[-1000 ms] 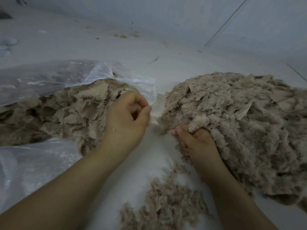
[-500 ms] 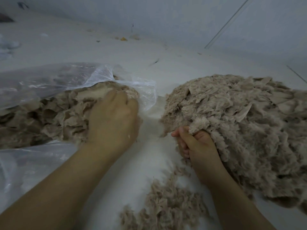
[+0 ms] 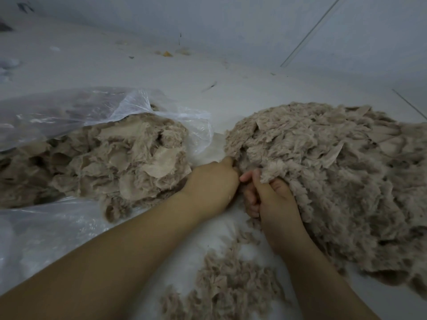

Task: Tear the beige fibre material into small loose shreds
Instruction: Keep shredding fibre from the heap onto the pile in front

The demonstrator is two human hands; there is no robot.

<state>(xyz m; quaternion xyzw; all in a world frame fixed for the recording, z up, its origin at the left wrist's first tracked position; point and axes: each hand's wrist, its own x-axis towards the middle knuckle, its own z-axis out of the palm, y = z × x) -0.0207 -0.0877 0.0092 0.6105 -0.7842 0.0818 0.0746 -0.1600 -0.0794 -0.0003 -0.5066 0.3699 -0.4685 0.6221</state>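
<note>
Gripping the big heap of beige fluffy fibre material (image 3: 323,176): my right hand (image 3: 272,199) clutches its near edge, left hand (image 3: 212,183) pinches beside it. Next, I reckon: pull apart, drop shreds.

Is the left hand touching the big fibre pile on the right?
Touching. The head view shows the left hand's fingertips pushed into the near edge of the fibre pile.

single head-worn view, angled forward and down, close over the floor (image 3: 231,98); wide-angle
</note>
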